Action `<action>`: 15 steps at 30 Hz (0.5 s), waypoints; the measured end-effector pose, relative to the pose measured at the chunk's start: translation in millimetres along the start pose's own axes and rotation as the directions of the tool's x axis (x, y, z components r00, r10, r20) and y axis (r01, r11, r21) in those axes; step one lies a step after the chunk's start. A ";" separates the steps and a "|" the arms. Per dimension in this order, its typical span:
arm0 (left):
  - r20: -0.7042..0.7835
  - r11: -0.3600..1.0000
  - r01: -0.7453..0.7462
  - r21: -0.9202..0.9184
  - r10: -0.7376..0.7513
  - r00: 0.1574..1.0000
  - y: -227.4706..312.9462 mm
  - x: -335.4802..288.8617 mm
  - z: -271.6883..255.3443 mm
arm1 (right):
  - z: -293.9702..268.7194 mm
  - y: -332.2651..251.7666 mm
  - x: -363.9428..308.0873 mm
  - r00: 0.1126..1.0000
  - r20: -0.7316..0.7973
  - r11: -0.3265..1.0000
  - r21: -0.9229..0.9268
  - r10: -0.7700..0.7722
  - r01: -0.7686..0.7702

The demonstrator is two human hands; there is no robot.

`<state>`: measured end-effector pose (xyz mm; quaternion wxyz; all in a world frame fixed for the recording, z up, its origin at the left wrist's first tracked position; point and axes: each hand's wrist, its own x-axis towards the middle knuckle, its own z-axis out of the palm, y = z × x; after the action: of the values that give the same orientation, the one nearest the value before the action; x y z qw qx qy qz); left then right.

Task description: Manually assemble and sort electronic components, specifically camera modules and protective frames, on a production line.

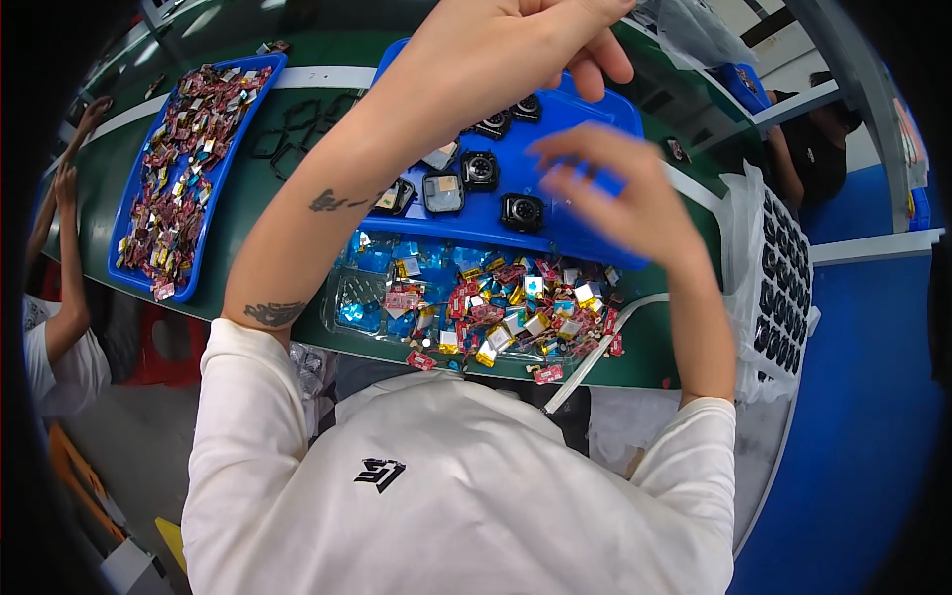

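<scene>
My left hand [555,45] reaches up over the blue tray [585,233] to the upper edge of the view. Its lower fingers are bent; its fingertips are partly cut off, so I cannot tell what they hold. Blurred by motion, my right hand [610,188] hovers over the tray's right part, fingers apart, nothing seen in them. Nearest to it lies a black smartwatch body [523,212]. Another black watch body [480,171] and an opened watch case [442,191] with a pale inside sit to its left, among several others. My left forearm hides part of the tray.
Before me, a clear plastic tray [342,322] holds heaped small red circuit boards and silver-yellow batteries. A long blue tray [203,253] of similar parts stands left, beside black frames [288,159]. A plastic-wrapped tray of black parts [780,288] is at right. Other people work at both sides.
</scene>
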<state>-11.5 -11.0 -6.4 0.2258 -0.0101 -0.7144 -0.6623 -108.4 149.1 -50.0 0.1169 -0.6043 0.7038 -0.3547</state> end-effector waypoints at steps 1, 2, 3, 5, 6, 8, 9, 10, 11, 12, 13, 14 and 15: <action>0.024 1.000 0.004 0.002 -0.004 1.000 -0.4 0.2 0.4 | 15.7 -12.9 -2.2 0.975 0.167 0.985 -0.063 -0.146 0.158; 0.033 1.000 0.002 0.000 -0.002 0.999 -0.2 1.5 2.0 | 31.3 -24.5 -3.8 0.923 0.251 0.938 -0.111 -0.292 0.327; 0.034 1.000 -0.008 -0.014 0.009 0.999 -0.4 2.2 3.1 | 44.7 -35.6 -3.9 0.887 0.363 0.916 -0.167 -0.287 0.365; 0.041 0.999 -0.022 -0.028 0.024 0.999 1.0 0.8 5.7 | 70.1 -39.4 -1.6 0.849 0.419 0.881 -0.196 -0.322 0.431; 0.044 0.998 -0.056 -0.029 0.057 0.997 1.6 -0.6 6.2 | 78.6 -38.8 1.7 0.851 0.414 0.881 -0.198 -0.322 0.430; 0.045 0.995 -0.093 -0.029 0.095 0.994 2.8 -2.2 6.2 | 91.1 -37.4 8.5 0.815 0.392 0.834 -0.178 -0.427 0.522; 0.055 0.997 -0.075 -0.034 0.077 0.996 3.5 -2.6 5.5 | 96.5 -35.0 9.8 0.795 0.402 0.828 -0.138 -0.454 0.543; 0.064 0.998 -0.057 -0.041 0.060 0.996 3.8 -2.8 4.8 | 97.8 -34.5 11.1 0.793 0.404 0.826 -0.140 -0.455 0.546; 0.061 0.997 -0.061 -0.038 0.063 0.996 3.4 -1.4 4.3 | 98.5 -34.0 13.6 0.786 0.431 0.819 -0.161 -0.443 0.550; 0.072 0.999 -0.021 -0.050 0.025 0.997 2.5 0.9 4.5 | 98.5 -33.7 16.1 0.778 0.458 0.811 -0.182 -0.430 0.555; 0.084 0.998 0.018 -0.062 -0.013 0.996 2.4 2.4 3.8 | 95.1 -33.3 17.3 0.775 0.461 0.808 -0.183 -0.433 0.560; 0.079 0.998 0.015 -0.059 -0.010 0.997 5.4 1.2 1.8 | 88.6 -32.5 17.6 0.800 0.378 0.836 -0.109 -0.466 0.538; 0.115 0.998 0.009 -0.056 -0.002 0.993 10.8 -1.8 0.2 | 81.0 -31.9 17.6 0.823 0.291 0.855 -0.032 -0.488 0.518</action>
<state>-6.5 -9.0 3.1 0.1822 -0.0524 -0.7073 -0.6810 -40.1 103.1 -83.3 0.0817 -0.8170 0.5146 -0.2470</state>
